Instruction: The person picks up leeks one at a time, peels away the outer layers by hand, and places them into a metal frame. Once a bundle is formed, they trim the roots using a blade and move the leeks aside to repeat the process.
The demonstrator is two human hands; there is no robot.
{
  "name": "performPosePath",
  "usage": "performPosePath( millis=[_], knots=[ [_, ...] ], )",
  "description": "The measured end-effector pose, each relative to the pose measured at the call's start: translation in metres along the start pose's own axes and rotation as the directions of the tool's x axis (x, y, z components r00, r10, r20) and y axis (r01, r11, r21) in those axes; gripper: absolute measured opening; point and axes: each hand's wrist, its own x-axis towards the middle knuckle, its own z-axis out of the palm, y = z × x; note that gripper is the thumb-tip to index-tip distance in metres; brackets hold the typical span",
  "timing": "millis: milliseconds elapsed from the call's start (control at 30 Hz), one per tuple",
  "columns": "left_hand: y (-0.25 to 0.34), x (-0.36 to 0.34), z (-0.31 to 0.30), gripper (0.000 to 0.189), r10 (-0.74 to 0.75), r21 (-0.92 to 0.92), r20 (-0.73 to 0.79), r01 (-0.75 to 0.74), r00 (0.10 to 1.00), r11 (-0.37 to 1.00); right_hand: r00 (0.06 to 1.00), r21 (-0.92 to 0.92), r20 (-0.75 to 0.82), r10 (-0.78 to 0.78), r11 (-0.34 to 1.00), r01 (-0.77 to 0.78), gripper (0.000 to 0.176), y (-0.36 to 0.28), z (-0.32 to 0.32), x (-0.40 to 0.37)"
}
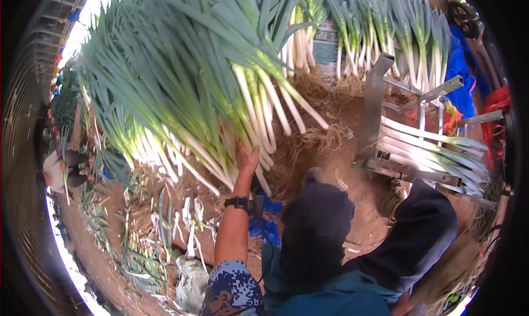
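A large heap of green onions [182, 68], with long green leaves and white stalks, leans across the upper left. My left hand [247, 157], below a wrist with a black watch [238, 203], reaches into the white ends of the heap. Its fingers are closed around stalks and partly hidden among them; the thumb shows on the right side. At the bottom edge, beside my bent leg, a small patch of skin [404, 304] may belong to my right hand; its fingers do not show. To the right, a metal frame [370, 112] holds a batch of white stalks [410, 145] lying sideways.
More green onions [416, 35] stand in a row at the back, roots on the soil. Peeled leaves and scraps [146, 244] litter the ground at left. Blue plastic [265, 231] lies near my left forearm. Another person [58, 170] is at the far left.
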Motion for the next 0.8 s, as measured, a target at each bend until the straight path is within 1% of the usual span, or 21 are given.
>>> performPosePath(
  millis=[67, 100, 133, 167, 233, 267, 300, 333, 367, 400, 467, 500, 533, 567, 600, 633, 667, 700, 733, 767, 800],
  knots=[
    [0.012, 0.012, 0.0, 0.046, -0.156, -0.122, 0.16, 0.177, 0.975, 0.977, 1.0, 0.003, -0.006, 0.016, 1.0, -0.016, 0.022, 0.006, 0.0, -0.003],
    [0.014, 0.018, -0.004, 0.045, -0.227, -0.162, 0.253, 0.272, 0.941, 0.948, 1.0, 0.006, -0.008, 0.025, 1.0, -0.025, 0.022, 0.01, 0.0, -0.004],
    [0.01, 0.023, -0.002, 0.042, -0.324, -0.22, 0.345, 0.412, 0.881, 0.884, 0.999, 0.005, -0.011, 0.03, 1.0, -0.03, 0.022, 0.01, 0.0, -0.006],
    [0.006, 0.02, -0.001, 0.041, -0.289, -0.214, 0.372, 0.385, 0.882, 0.898, 1.0, 0.01, -0.009, 0.028, 1.0, -0.028, 0.022, 0.008, 0.0, -0.005],
    [-0.006, 0.009, -0.018, 0.037, -0.222, -0.207, 0.407, 0.326, 0.886, 0.922, 1.0, 0.02, 0.0, 0.023, 1.0, -0.023, 0.023, 0.011, 0.006, -0.001],
    [-0.013, -0.001, -0.028, 0.029, -0.08, -0.342, 0.44, 0.249, 0.894, 0.906, 1.0, 0.032, -0.001, 0.009, 0.999, -0.009, 0.023, 0.011, 0.005, 0.002],
    [-0.01, -0.011, -0.048, 0.028, -0.077, -0.475, 0.55, 0.387, 0.832, 0.79, 1.0, 0.041, -0.003, -0.012, 0.999, 0.012, 0.023, 0.009, 0.006, 0.006],
    [0.005, -0.023, -0.08, 0.027, -0.046, -0.57, 0.645, 0.521, 0.763, 0.635, 0.999, 0.055, -0.002, -0.041, 0.998, 0.041, 0.023, 0.006, 0.005, 0.012],
    [0.017, -0.034, -0.109, 0.025, 0.013, -0.623, 0.721, 0.64, 0.693, 0.451, 0.997, 0.063, -0.004, -0.076, 0.995, 0.076, 0.024, 0.002, 0.006, 0.018],
    [0.033, -0.044, -0.137, 0.026, 0.007, -0.662, 0.711, 0.666, 0.703, 0.345, 0.993, 0.079, -0.01, -0.118, 0.99, 0.118, 0.024, -0.004, 0.003, 0.025],
    [0.047, -0.062, -0.18, 0.027, 0.004, -0.721, 0.687, 0.682, 0.726, 0.123, 0.965, 0.162, -0.099, -0.244, 0.953, 0.258, 0.024, -0.009, -0.024, 0.058],
    [0.043, -0.068, -0.194, 0.03, 0.0, -0.746, 0.659, 0.653, 0.752, 0.132, 0.938, 0.222, -0.186, -0.292, 0.918, 0.33, 0.024, -0.019, -0.045, 0.078],
    [0.037, -0.073, -0.206, 0.033, -0.005, -0.771, 0.627, 0.621, 0.779, 0.142, 0.908, 0.278, -0.287, -0.305, 0.881, 0.384, 0.025, -0.037, -0.066, 0.097],
    [0.031, -0.077, -0.219, 0.037, -0.005, -0.796, 0.592, 0.586, 0.806, 0.153, 0.89, 0.341, -0.405, -0.212, 0.868, 0.362, 0.025, -0.058, -0.093, 0.114],
    [0.02, -0.08, -0.226, 0.042, -0.045, -0.767, 0.597, 0.586, 0.801, 0.262, 0.851, 0.404, -0.513, -0.114, 0.842, 0.356, 0.024, -0.084, -0.121, 0.129],
    [0.032, -0.087, -0.25, 0.045, -0.036, -0.778, 0.599, 0.592, 0.8, 0.212, 0.823, 0.491, -0.527, -0.211, 0.715, 0.497, 0.021, -0.162, -0.136, 0.087],
    [0.046, -0.098, -0.276, 0.047, -0.023, -0.784, 0.604, 0.599, 0.797, 0.161, 0.788, 0.572, -0.535, -0.306, 0.555, 0.604, 0.02, -0.24, -0.152, 0.045],
    [0.056, -0.108, -0.297, 0.049, -0.01, -0.787, 0.61, 0.607, 0.793, 0.11, 0.718, 0.577, -0.592, -0.365, 0.43, 0.694, 0.018, -0.287, -0.146, 0.024],
    [0.055, -0.118, -0.308, 0.053, 0.018, -0.793, 0.602, 0.595, 0.798, 0.131, 0.641, 0.572, -0.643, -0.42, 0.293, 0.766, 0.018, -0.333, -0.14, 0.002],
    [0.057, -0.129, -0.322, 0.053, 0.038, -0.796, 0.603, 0.597, 0.797, 0.101, 0.657, 0.592, -0.562, -0.502, 0.311, 0.744, 0.02, -0.362, -0.13, -0.002],
    [0.062, -0.144, -0.339, 0.053, 0.056, -0.797, 0.604, 0.6, 0.795, 0.072, 0.619, 0.617, -0.484, -0.619, 0.26, 0.742, 0.018, -0.4, -0.109, -0.024]
  ],
)
